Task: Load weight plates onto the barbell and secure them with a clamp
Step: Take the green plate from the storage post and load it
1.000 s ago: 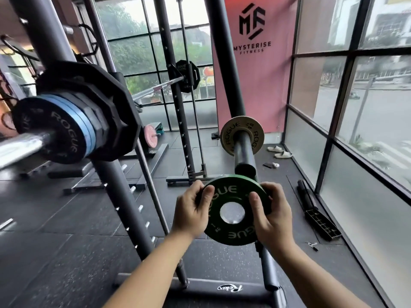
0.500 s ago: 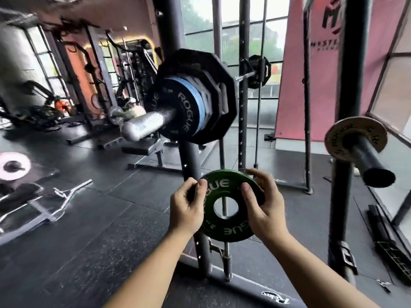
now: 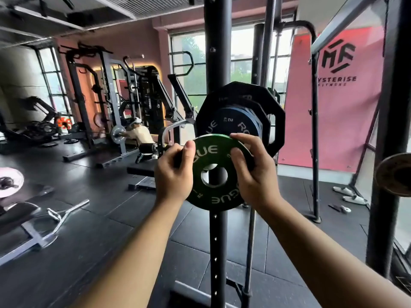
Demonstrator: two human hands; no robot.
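Black rack upright (image 3: 218,63) centre frame, running top to floor. Big black plate (image 3: 275,121) w/ blue plate (image 3: 235,121) stacked in front, already on bar, behind upright. Green plate (image 3: 213,156) held up in front of stack, overlapping its lower edge, face toward camera, centre hole open, upright visible thru it. Left hand (image 3: 175,174) clamped on plate's left rim, thumb across front. Right hand (image 3: 253,172) gripping right rim, thumb on face, fingers over top edge.
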